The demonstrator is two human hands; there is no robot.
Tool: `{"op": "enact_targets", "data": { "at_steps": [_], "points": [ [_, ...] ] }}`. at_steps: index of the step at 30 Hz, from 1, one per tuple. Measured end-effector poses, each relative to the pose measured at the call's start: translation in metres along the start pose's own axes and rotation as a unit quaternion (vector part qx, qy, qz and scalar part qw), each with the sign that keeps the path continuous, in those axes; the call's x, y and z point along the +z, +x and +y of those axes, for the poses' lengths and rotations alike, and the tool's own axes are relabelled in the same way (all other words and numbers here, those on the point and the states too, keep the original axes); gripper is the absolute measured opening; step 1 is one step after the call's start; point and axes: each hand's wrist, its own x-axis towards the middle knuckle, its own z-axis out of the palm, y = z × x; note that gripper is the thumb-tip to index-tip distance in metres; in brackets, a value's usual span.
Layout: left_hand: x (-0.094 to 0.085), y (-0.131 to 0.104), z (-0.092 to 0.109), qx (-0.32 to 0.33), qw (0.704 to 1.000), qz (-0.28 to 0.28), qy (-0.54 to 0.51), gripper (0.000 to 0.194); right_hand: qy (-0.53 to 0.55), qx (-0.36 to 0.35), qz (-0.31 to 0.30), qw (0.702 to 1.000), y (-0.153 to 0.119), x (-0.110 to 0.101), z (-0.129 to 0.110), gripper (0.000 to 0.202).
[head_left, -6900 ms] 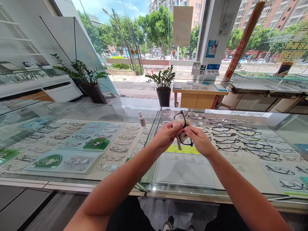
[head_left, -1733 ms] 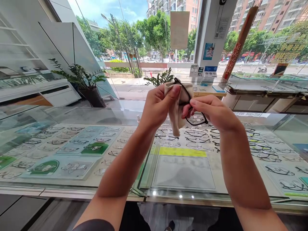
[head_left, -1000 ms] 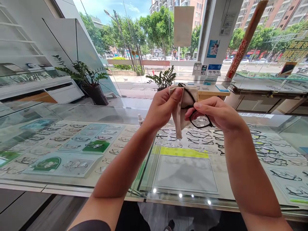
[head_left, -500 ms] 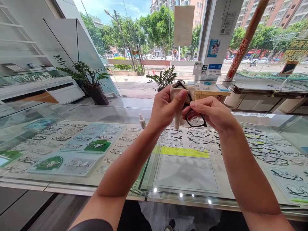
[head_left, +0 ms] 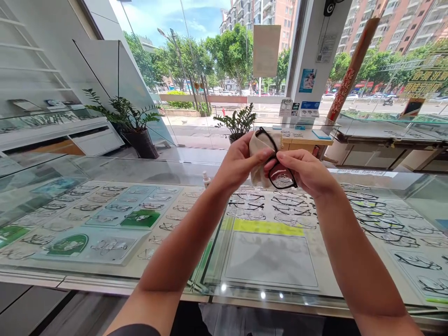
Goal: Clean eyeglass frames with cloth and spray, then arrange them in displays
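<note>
A pair of black-framed glasses (head_left: 283, 187) is held up above the glass counter, between my two hands. My left hand (head_left: 241, 161) is closed on a pale cloth (head_left: 261, 142), which lies behind and around the upper lens, with the thumb pressed near the bridge. My right hand (head_left: 306, 170) pinches the frame near its middle, thumb and forefinger together. The lower lens hangs uncovered below the fingertips. Some of the right fingers are hidden behind the frame.
Under the glass counter (head_left: 164, 175) lie rows of spectacles and a white tray (head_left: 271, 259). A small white bottle (head_left: 206, 179) stands beyond my left forearm. Potted plants (head_left: 142, 142) and a wooden table (head_left: 304, 140) are farther back.
The cloth has opened out, and more of the upper rim shows. The glasses and both hands sit slightly lower in view, as does the whole scene.
</note>
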Motion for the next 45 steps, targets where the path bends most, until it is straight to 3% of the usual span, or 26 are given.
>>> {"op": "enact_targets", "data": {
  "at_steps": [4, 6, 9, 14, 17, 21, 30, 38, 45],
  "points": [
    [0.006, 0.001, -0.009, 0.033, 0.996, 0.089, 0.001, 0.045, -0.025, -0.03, -0.009, 0.999, 0.004, 0.013, 0.006, 0.04],
    [0.006, 0.002, -0.01, 0.025, 0.994, 0.107, -0.007, 0.049, -0.035, -0.036, -0.013, 0.999, 0.005, 0.014, 0.008, 0.038],
    [0.002, 0.005, -0.009, -0.01, 0.996, 0.085, -0.024, 0.051, -0.032, -0.035, 0.008, 0.999, 0.006, 0.012, 0.01, 0.041],
    [-0.008, 0.008, -0.006, -0.017, 0.994, 0.101, -0.046, 0.049, -0.03, -0.101, 0.138, 0.985, 0.008, 0.003, 0.013, 0.038],
    [-0.006, 0.005, -0.004, -0.045, 0.996, 0.068, -0.031, 0.053, -0.007, -0.148, 0.191, 0.97, 0.011, 0.003, 0.014, 0.034],
    [0.002, -0.003, 0.0, -0.089, 0.996, 0.001, -0.03, 0.057, 0.021, -0.172, 0.189, 0.966, 0.015, 0.009, 0.017, 0.038],
    [0.005, -0.008, 0.004, -0.152, 0.986, -0.059, -0.044, 0.058, 0.074, -0.138, 0.198, 0.968, 0.019, 0.023, 0.02, 0.05],
    [0.006, -0.008, 0.001, -0.143, 0.987, -0.068, -0.04, 0.055, 0.117, -0.139, 0.213, 0.96, 0.021, 0.027, 0.02, 0.045],
    [0.007, -0.009, 0.004, -0.154, 0.986, -0.028, -0.058, 0.055, 0.091, -0.141, 0.233, 0.958, 0.017, 0.026, 0.016, 0.046]
  ]
}}
